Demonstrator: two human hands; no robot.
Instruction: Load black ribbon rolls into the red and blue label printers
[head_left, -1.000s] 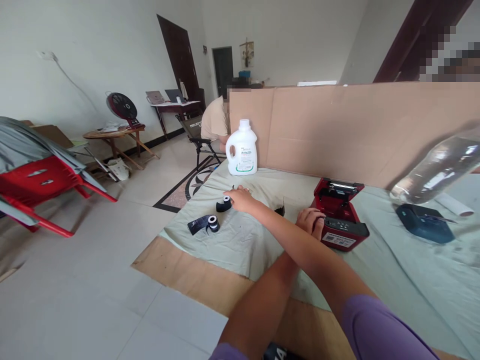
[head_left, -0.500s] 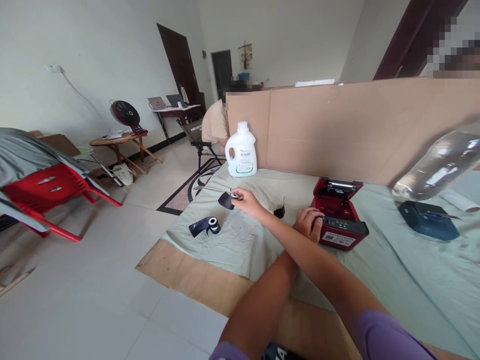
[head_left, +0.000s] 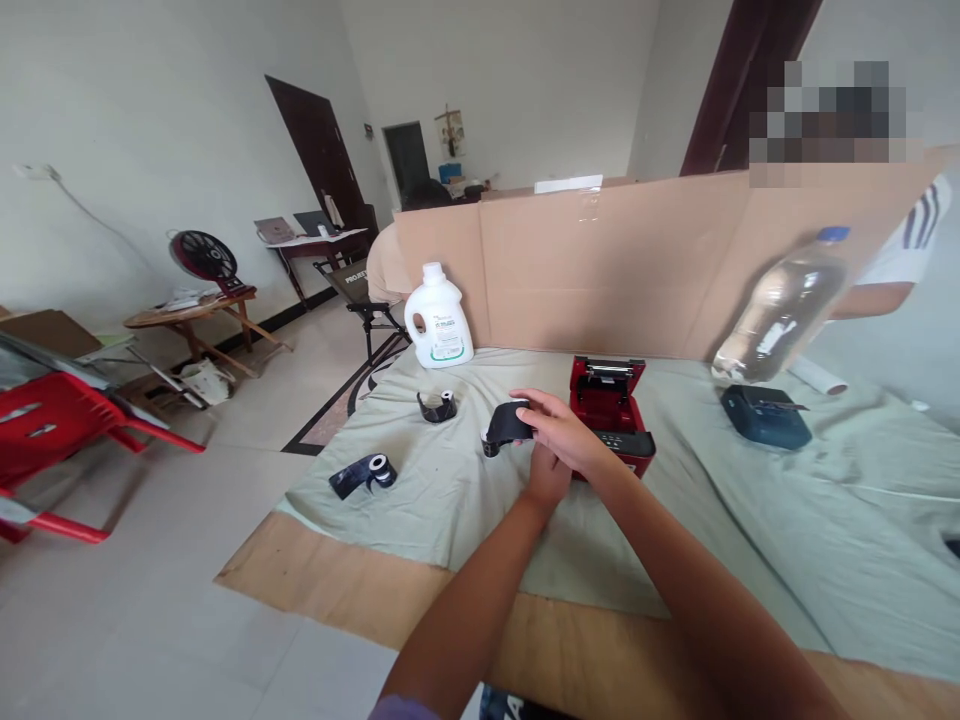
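Note:
My right hand (head_left: 559, 430) pinches the black strip of a roll of black tape or film (head_left: 510, 424), a white core end showing at its left. My left hand (head_left: 551, 474) lies just below and behind the right one; its fingers are hidden. Close by on the right stands a small red and black printer (head_left: 613, 410) with its lid up. Two more black rolls lie on the cloth to the left: one with a curled tail (head_left: 442, 406), the other with a flat strip pulled out (head_left: 375, 472).
A white detergent jug (head_left: 442, 325) stands before a cardboard screen (head_left: 585, 270). To the right are a large clear bottle (head_left: 787, 305), a dark blue device (head_left: 765, 418) and a white tube (head_left: 821, 375). Two people are behind the screen. A red chair (head_left: 67, 430) stands left.
My right hand has let go of the roll near the jug, moved right and taken hold of another. My left hand has come off the printer's front toward it. The view has turned right.

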